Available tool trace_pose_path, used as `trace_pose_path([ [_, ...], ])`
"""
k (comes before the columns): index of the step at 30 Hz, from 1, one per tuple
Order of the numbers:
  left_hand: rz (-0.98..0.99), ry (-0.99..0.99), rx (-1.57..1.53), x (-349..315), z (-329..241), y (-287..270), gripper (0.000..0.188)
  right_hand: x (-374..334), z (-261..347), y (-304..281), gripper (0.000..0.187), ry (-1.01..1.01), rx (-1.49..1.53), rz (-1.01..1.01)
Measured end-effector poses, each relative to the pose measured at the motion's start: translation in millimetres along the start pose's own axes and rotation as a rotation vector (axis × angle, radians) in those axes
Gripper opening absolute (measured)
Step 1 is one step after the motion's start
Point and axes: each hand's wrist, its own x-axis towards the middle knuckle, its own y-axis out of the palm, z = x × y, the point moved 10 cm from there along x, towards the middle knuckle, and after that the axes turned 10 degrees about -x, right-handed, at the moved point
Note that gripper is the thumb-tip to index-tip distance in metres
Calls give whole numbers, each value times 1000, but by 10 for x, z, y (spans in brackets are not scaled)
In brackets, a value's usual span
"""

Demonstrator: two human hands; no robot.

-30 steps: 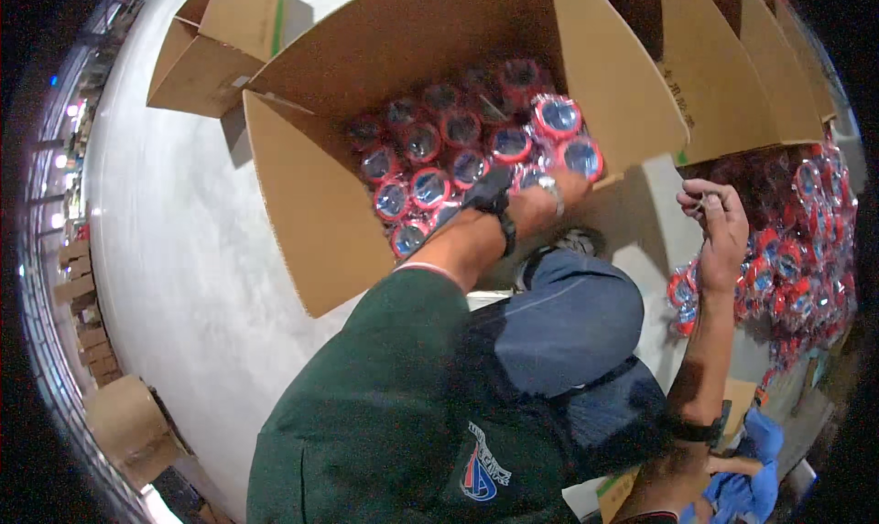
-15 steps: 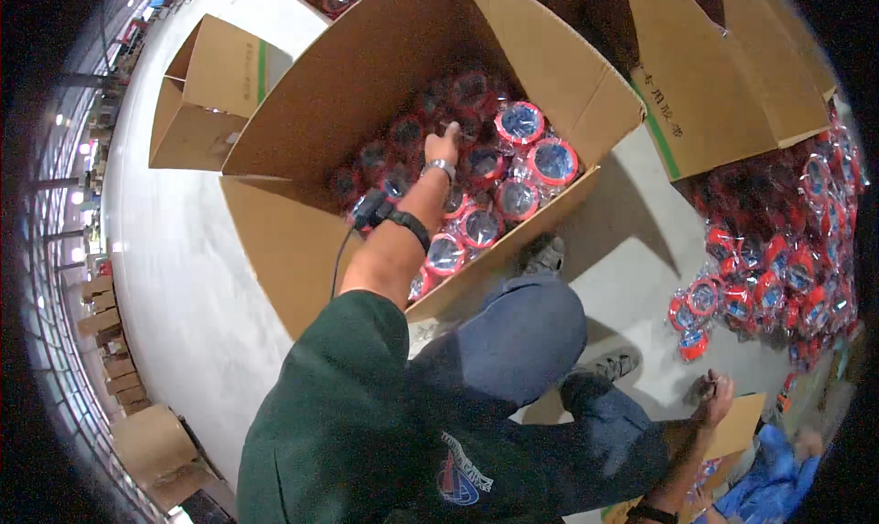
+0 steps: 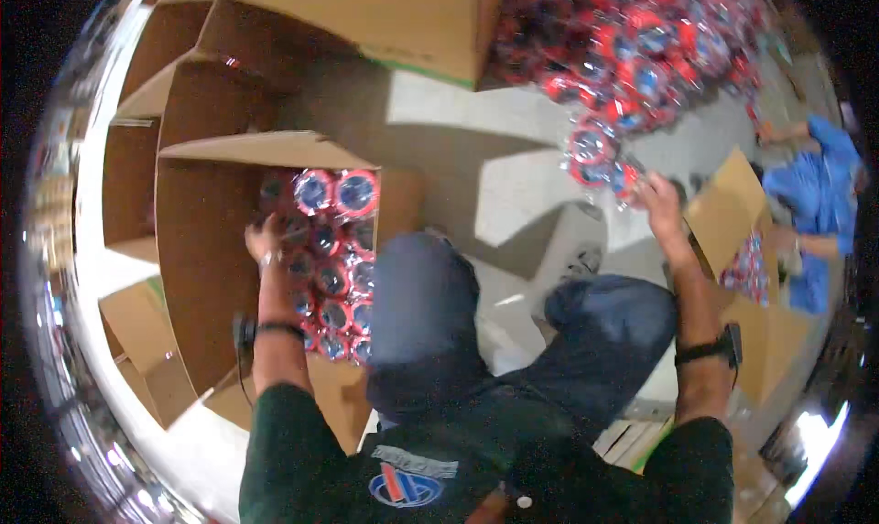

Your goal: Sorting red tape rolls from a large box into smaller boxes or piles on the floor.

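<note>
Box [image 3: 206, 249] with the left hand [image 3: 264, 238] inside, fingers loosely curled, grip unclear, beside wrapped rolls [image 3: 334, 272]. Shirt [image 3: 586, 492] emblem [image 3: 401, 486]: lettering too blurred to read. Rightward, one round red roll [image 3: 624, 178], without long axis, lies just left of the nearer right hand [image 3: 656, 198], fingers half-bent, apparently touching it, hold uncertain.

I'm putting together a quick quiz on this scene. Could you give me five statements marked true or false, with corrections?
1. The left hand reaches into the open cardboard box. True.
2. The right hand is inside that box too. False: the right hand is at the edge of the loose pile.
3. That pile lies on the floor. True.
4. The boxed rolls have green rims. False: the boxed rolls have red rims.
5. Someone in blue is at the right. True.
</note>
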Motion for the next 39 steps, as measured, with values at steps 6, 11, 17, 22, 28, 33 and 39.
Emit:
trace_pose_path([
  [6,773,370,5,-1948,-3041,1944,43,-45,-1806,-446,21,412,214,-121],
  [11,1323,247,295,-2373,-2399,4581,56,122,-3042,-811,23,450,-37,-325],
  [17,937,-187,-122,-2258,-767,6643,84,812,-2332,437,27,404,575,-102],
  [22,981,-466,-98,-3657,-893,7283,66,494,-3515,125,24,634,646,-203],
  [28,1200,-462,-141,-3739,-403,7010,41,497,-3442,660,24,596,982,-150],
  [33,1308,-402,-220,-3463,-1163,6414,50,488,-2178,285,23,459,953,-170],
  [39,1271,-73,-806,-2949,-3213,5581,63,444,-388,108,32,131,944,-62],
])
